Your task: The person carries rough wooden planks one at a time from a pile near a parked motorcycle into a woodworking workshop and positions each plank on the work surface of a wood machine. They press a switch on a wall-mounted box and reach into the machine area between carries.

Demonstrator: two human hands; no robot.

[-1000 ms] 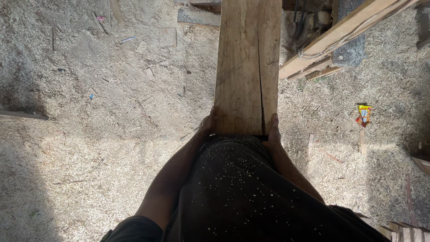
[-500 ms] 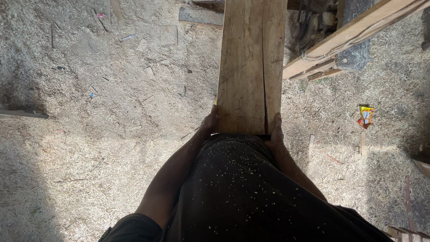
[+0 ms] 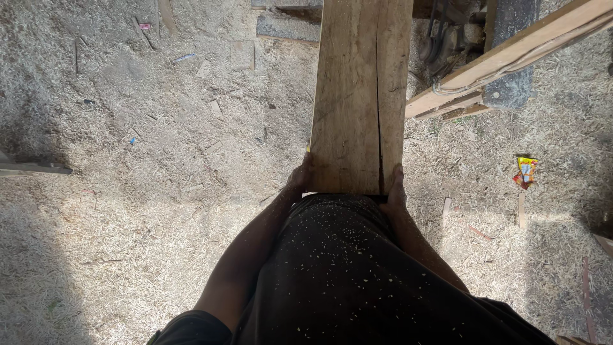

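Little has shifted since the earlier frames: the view has drifted slightly, so the wooden plank now sits a touch further toward 3 o'clock, while both hands keep the same grip on its near end. That plank is wide and pale, runs from the person's waist straight up toward 12 o'clock and out of view, and carries a long dark crack down its right part. The left hand clasps the plank's left edge at its near corner, fingers curled under where they cannot be seen; the right hand clasps the right edge just opposite, thumb lying along the wood. The plank's near end butts against the person's dark shirt, which is speckled with sawdust. Below lies a floor thick with wood shavings and small offcuts. At 2 o'clock a lighter wooden beam slants across a dark metal machine part. At 3 o'clock, well apart from the plank, a small yellow and red wrapper lies on the shavings. At 9 o'clock a thin strip of wood juts in from the edge.
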